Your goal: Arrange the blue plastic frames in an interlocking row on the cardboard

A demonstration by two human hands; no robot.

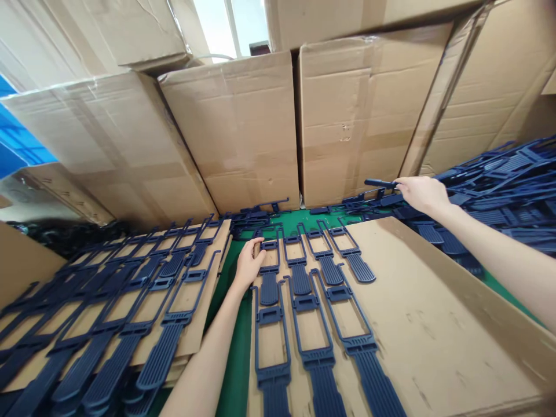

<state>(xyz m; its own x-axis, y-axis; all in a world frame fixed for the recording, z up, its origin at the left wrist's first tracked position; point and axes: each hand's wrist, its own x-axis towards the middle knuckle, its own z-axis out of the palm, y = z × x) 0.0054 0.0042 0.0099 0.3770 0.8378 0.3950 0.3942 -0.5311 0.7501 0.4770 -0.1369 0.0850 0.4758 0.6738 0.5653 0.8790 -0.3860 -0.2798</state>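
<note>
Several dark blue plastic frame parts (304, 289) lie in rows on a cardboard sheet (425, 318) in front of me. My left hand (248, 265) rests at the sheet's far left corner, fingers curled on the top of the leftmost blue part (269, 263). My right hand (420, 193) reaches to the far right and is closed on one blue part (381, 183) lifted at the edge of a large heap of the same parts (508, 185).
A second cardboard sheet (191, 324) on the left carries rows of blue parts. Green table surface (237, 347) shows between the sheets. Tall cardboard boxes (243, 127) wall off the back. More loose blue parts (256, 217) lie at the boxes' foot.
</note>
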